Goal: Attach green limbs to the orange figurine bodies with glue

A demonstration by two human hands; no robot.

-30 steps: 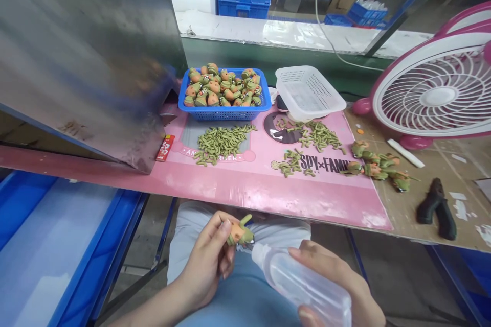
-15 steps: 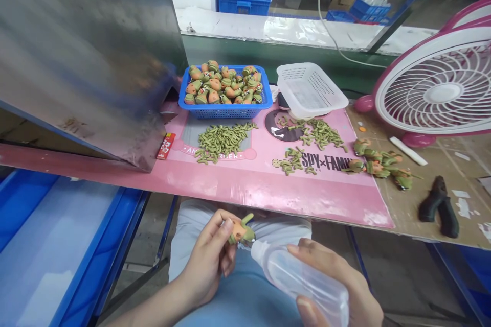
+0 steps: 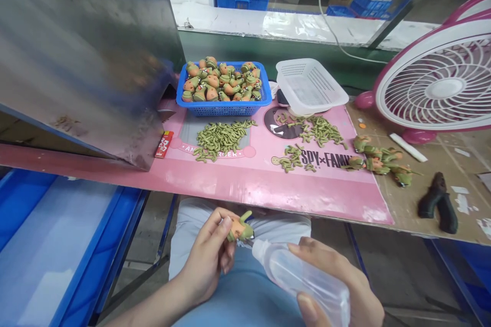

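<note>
My left hand (image 3: 213, 248) is closed on a small orange and green figurine (image 3: 240, 228), with one thin green piece sticking up from it. In my right hand (image 3: 337, 276) is a clear squeeze bottle (image 3: 303, 273), tilted so that its nozzle (image 3: 251, 243) points at the figurine's lower right side. Whether the tip touches the figurine I cannot tell. Both hands are over my lap, in front of the table edge. On the pink mat (image 3: 230, 184) lies a pile of small green curved pieces (image 3: 220, 138), with a looser scatter of the same pieces (image 3: 322, 130) to the right.
Behind the pile stands a blue basket (image 3: 224, 110) full of similar figurines, beside a white basket (image 3: 310, 87). At right are several figurines (image 3: 378, 161), black-handled pliers (image 3: 439, 204), a white stick (image 3: 408, 147) and a fan (image 3: 441, 87). A metal box (image 3: 88, 51) blocks the left.
The view has shifted very slightly. My hands, the figurine and the bottle keep nearly the same positions, the nozzle still beside the figurine.
</note>
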